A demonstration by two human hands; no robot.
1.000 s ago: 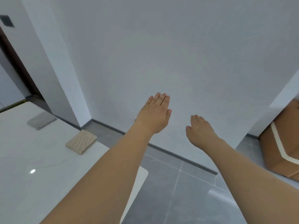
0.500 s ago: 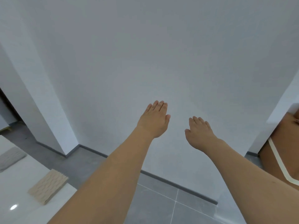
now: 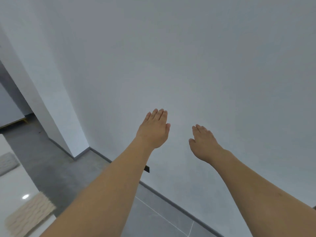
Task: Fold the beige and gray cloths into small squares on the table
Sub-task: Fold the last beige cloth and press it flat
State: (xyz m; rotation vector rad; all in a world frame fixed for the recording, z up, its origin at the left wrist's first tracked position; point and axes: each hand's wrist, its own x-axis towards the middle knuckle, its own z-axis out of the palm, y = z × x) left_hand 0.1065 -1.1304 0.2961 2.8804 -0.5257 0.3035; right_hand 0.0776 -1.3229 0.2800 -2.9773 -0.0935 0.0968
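Both cloths look folded; the beige cloth (image 3: 30,215) and gray cloth (image 3: 7,163) lie far left of the flat, empty fingers of the left hand (image 3: 153,130) and right hand (image 3: 203,142); nothing looks left.

A glossy white table (image 3: 12,189) carries a folded beige waffle-textured cloth (image 3: 29,215) near its corner and a folded gray cloth (image 3: 7,163) farther back.

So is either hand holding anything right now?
No. The left hand and right hand are both open in the air, away from the beige cloth and gray cloth.
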